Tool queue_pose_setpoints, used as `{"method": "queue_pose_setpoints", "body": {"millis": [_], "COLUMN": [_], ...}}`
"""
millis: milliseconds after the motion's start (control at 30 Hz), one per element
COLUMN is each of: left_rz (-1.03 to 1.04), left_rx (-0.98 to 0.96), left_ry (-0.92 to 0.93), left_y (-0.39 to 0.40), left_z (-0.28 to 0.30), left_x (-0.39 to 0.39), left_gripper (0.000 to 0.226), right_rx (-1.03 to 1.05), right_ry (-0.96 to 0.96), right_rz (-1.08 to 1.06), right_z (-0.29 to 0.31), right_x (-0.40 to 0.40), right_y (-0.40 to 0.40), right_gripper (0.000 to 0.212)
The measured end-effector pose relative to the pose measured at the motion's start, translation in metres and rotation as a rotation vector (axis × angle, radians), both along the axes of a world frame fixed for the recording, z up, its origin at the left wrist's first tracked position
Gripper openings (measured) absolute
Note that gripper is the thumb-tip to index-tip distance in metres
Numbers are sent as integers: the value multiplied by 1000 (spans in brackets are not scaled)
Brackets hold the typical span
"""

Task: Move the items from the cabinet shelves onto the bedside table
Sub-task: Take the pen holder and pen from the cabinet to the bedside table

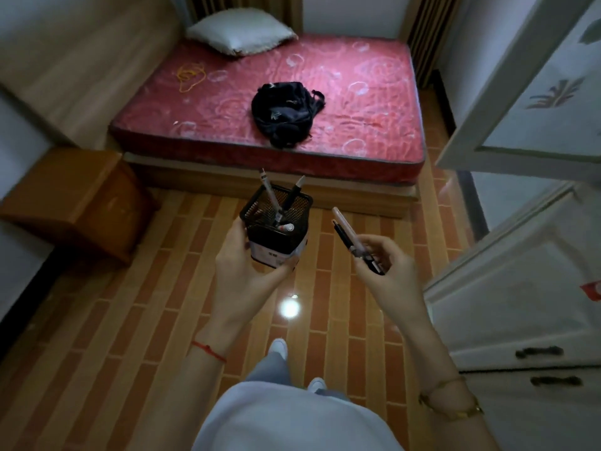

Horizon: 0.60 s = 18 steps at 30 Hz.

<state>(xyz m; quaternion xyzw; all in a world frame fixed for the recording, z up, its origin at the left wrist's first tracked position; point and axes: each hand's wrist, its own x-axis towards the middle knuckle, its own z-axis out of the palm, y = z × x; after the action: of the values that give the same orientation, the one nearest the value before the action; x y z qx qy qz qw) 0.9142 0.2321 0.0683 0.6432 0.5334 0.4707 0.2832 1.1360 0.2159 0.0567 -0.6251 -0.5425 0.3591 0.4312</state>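
Fingers [370, 255] of the right hand [387, 268] pinch two pens [349, 237], left hand [240, 268] grips the holder [276, 222]; keep it level walking to the worktop [74, 196]

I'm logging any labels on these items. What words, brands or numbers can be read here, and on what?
Nothing can be read.
Label on the pen holder: dark marks, too blurred.
Pens in the right hand: print too small.
Red mark on the cabinet door: cut off.
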Motion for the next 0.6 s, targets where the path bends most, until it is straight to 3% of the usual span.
{"method": "queue_pose_setpoints", "body": {"millis": [300,600], "left_rz": [297,517], "left_rx": [-60,-23], "left_ry": [-65,-6], "left_y": [43,141], "left_z": [-16,-10], "left_x": [-80,-229], "left_gripper": [71,68], "right_rx": [-26,-2], "right_ry": [-37,3], "right_rz": [257,442], "right_z": [-12,-10], "right_x": [-87,-251], "right_y": [104,245], "right_gripper": [33,33]}}
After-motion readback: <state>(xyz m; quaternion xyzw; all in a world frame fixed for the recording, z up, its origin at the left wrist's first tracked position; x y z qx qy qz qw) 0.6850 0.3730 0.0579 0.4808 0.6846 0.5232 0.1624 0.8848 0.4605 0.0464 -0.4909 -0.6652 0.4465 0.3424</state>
